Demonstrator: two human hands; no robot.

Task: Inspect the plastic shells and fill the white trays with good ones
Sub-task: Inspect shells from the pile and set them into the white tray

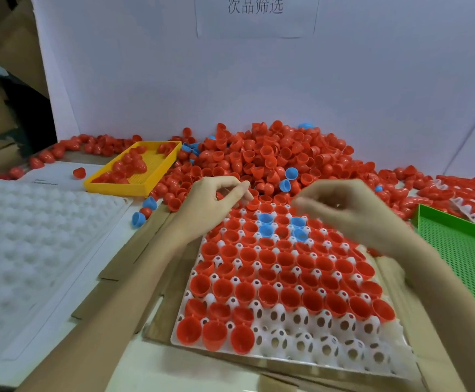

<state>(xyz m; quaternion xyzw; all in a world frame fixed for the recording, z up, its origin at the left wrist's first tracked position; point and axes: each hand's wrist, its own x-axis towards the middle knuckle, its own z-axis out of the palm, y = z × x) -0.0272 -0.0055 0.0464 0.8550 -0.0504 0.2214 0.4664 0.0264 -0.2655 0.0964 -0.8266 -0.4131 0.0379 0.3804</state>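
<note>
Both hands hover over the tray's (329, 346) far edge: left hand (211, 205) pinches a red shell (252, 204), right hand (343, 210) blurred, its grip unclear.

Head view; looks down, close over tray (329, 352).

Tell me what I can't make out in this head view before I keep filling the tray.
- Right hand: motion-blurred; whether it holds a shell is unclear.
- Left hand: fingertips curled over the pile; any shell pinched is hidden.
- White tray: far corners covered by both hands.
- Green tray: cut off by the right edge.
- Shell defects: too small to judge.
</note>
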